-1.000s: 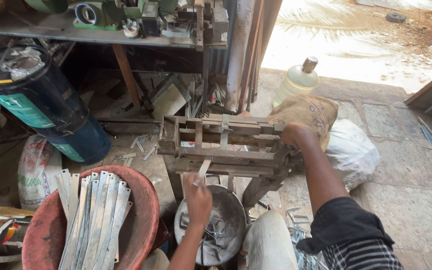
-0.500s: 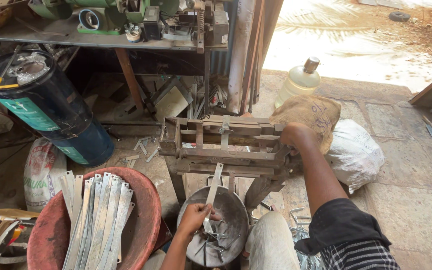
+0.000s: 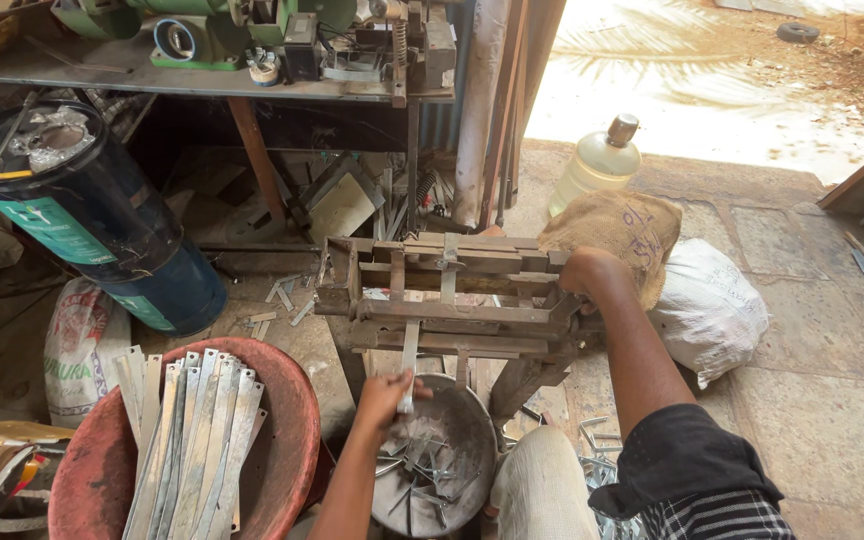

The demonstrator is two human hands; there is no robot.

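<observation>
1. Comparing with a second ago: the left hand (image 3: 384, 398) was up by the frame with a strip, half a second ago it was down at the bowl, and now it's back up pinching a fresh metal strip (image 3: 409, 366) whose top end sits in the wooden jig (image 3: 444, 298).
2. My read: one piece got dropped into the bowl (image 3: 457, 450) and the next one is being fed in, so it's a repeating cycle, nowhere near done judging by the stock left.
3. Strip's long axis runs nearly straight up and down in the view, top end tucked under the jig's lower bar, bottom end at the fingers, just above the bowl rim.
4. Right hand (image 3: 587, 275) is closed around the right end of the jig, same spot as before. Can't tell what exactly it grips there.
5. Red tub (image 3: 287, 420) at lower left holds a fan of long strips. Blue drum (image 3: 102, 220) behind it, sacks and a plastic jug (image 3: 597, 165) off to the right on the floor.
</observation>
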